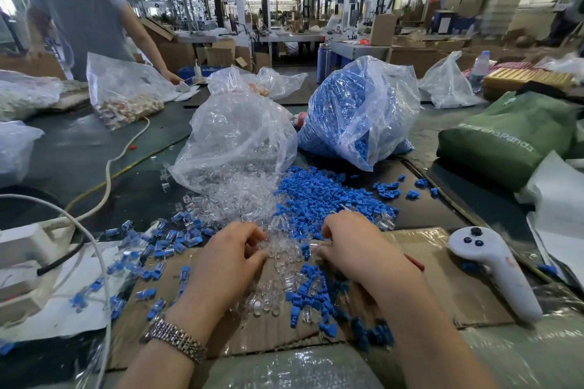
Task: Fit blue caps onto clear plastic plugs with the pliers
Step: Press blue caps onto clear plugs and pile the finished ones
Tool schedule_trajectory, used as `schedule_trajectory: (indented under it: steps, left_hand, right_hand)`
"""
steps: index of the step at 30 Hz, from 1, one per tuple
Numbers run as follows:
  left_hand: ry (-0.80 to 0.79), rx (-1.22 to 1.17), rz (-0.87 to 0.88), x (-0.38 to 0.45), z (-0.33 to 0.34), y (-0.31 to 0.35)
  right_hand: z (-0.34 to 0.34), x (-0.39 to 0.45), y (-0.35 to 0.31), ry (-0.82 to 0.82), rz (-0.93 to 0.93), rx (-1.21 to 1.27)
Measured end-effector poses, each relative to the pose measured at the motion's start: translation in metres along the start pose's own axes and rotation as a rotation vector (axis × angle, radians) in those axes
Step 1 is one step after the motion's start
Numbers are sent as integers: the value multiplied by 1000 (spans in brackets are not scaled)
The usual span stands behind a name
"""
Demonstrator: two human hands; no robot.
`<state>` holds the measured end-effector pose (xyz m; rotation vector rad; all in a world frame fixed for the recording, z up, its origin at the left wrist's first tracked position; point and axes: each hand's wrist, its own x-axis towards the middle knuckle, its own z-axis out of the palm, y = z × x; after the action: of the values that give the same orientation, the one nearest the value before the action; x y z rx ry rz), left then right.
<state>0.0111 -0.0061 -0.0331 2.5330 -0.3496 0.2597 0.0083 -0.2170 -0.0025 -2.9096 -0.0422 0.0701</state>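
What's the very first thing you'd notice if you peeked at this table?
Probably the big spill of blue caps in the middle of the table, pouring from a clear bag of blue caps behind it. Beside it on the left sits a glittery heap of clear plugs. Nearest the camera, the left hand and right hand pick at the pieces.

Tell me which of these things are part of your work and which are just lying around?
In use: loose blue plastic caps; clear plastic plugs; finished capped plugs; pliers in the right hand; left hand.

Lying about: white handheld controller; green fabric bag; white cable; clear water bottle.
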Motion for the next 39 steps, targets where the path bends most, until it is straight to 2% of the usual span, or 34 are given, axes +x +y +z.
schedule_trajectory:
  steps: [9,12,15,20,24,26,31,39]
  left_hand:
    - [-30,-38,-57,-2,-6,2]
    - [-19,-202,-125,-1,-8,3]
    - [-43,-481,-201,-1,-13,4]
    - [-146,-1093,-377,-1,-21,4]
    - [-154,-1406,-372,1,-20,4]
    - [-170,-1444,-369,1,-21,5]
    - [-236,-1485,-344,1,-23,5]
    - [-308,-1559,-276,0,-23,5]
  right_hand:
    - [0,-4,-4,-57,18,-68]
    - [-2,-5,-6,-29,17,-76]
    - [-5,-5,-7,34,35,-32]
    - [-11,-6,-3,137,37,245]
    - [-17,-13,-8,126,-21,791]
    - [-21,-17,-9,112,-74,987]
    - [-27,-23,-13,18,-203,1244]
    - [-20,-24,-22,59,-309,1141]
